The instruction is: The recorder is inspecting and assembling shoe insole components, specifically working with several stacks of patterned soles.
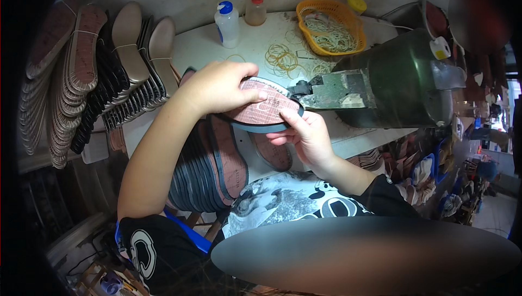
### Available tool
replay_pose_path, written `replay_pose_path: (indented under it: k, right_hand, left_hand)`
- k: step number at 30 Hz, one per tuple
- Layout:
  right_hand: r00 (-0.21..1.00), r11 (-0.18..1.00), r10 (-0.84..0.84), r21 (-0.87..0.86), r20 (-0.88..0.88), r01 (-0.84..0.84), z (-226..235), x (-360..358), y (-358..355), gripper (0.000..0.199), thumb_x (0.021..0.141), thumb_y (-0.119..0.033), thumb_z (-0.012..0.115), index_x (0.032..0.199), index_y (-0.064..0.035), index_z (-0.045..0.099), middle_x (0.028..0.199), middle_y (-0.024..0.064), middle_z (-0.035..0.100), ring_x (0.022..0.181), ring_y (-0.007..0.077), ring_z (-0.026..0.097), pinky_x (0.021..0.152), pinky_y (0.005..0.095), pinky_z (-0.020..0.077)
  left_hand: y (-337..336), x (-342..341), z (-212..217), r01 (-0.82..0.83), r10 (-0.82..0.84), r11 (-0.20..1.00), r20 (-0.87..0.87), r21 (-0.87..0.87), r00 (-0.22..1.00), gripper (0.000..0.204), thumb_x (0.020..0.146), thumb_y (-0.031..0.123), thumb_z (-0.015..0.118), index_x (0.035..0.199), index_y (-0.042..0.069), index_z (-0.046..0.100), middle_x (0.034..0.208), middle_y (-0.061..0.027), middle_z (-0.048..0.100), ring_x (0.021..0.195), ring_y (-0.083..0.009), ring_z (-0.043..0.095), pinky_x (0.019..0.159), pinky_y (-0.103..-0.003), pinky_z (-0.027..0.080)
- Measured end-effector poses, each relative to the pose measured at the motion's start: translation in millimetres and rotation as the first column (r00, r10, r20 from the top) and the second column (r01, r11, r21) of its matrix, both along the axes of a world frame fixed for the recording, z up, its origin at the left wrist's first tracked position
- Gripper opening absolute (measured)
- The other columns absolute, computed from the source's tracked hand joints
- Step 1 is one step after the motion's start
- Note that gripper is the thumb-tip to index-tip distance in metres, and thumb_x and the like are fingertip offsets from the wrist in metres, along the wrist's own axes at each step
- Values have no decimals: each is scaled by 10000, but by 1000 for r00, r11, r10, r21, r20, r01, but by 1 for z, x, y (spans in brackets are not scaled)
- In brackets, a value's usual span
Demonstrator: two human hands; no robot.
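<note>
A shoe insole (255, 108) with a reddish, printed face and a dark rim is held up over the white table (331, 146). My left hand (225, 86) is closed round its far left side, thumb laid across the face. At its right end, my right hand (310, 135) pinches the rim between thumb and fingers. The insole's far right edge meets the small dark head (300, 88) of a green machine (402, 73); whether they touch is hard to tell. Below my hands stands a row of similar dark-edged insoles (228, 163), with another single insole (274, 152) beside it.
Bundles of insoles (87, 51) tied with bands stand at the left. A blue-capped bottle (227, 27), a red-tipped bottle (255, 10) and a yellow basket (348, 46) of pale bands stand at the back. Loose rubber bands (280, 59) lie before them. More pieces are piled at right.
</note>
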State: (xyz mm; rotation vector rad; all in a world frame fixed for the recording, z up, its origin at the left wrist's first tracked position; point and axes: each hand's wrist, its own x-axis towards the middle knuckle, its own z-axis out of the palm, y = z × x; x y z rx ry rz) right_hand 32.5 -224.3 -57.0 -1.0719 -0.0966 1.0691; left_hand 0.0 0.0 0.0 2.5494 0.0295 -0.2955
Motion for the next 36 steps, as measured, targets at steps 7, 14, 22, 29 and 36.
replay_pose_path:
  k: [7,14,22,29,36]
  right_hand:
    - [998,1000,-9,8,65,9,-1,9,-4,302,934,-254,573,1013,29,643,910,98,687,744,137,671,630,242,568]
    - [993,999,-16,30,116,13,-2,5,-2,343,943,-313,568,1024,11,645,870,77,684,676,113,661,572,198,543]
    - [987,999,-38,15,155,36,0,9,2,314,918,-347,601,894,-34,605,791,62,671,631,117,656,540,207,539]
    - [976,995,94,-43,196,-87,4,16,-8,287,876,-298,655,986,-33,637,867,55,670,755,114,658,588,237,537]
    - [910,928,359,-182,208,-324,5,-6,-47,329,834,-235,707,1076,-22,643,979,52,674,833,116,648,667,258,538]
  left_hand:
    - [-22,-19,3,-127,127,992,-61,13,990,470,805,428,635,1058,33,607,951,-217,654,898,-368,633,769,-425,493]
    - [-11,-19,-15,-122,120,986,-32,-113,992,480,812,426,645,1066,22,598,974,-201,648,893,-325,633,761,-387,488]
    - [-10,-24,-37,-238,214,918,-110,-317,971,364,863,372,664,920,22,582,749,-18,567,691,-90,488,592,-263,417]
    - [-40,-39,-41,-457,338,783,-327,-422,882,530,798,450,682,866,-74,647,742,-136,654,628,-172,614,558,-325,497]
    - [-75,-43,-27,-611,394,566,-469,-553,790,531,884,466,588,848,-59,655,653,-132,652,475,-195,624,446,-298,520]
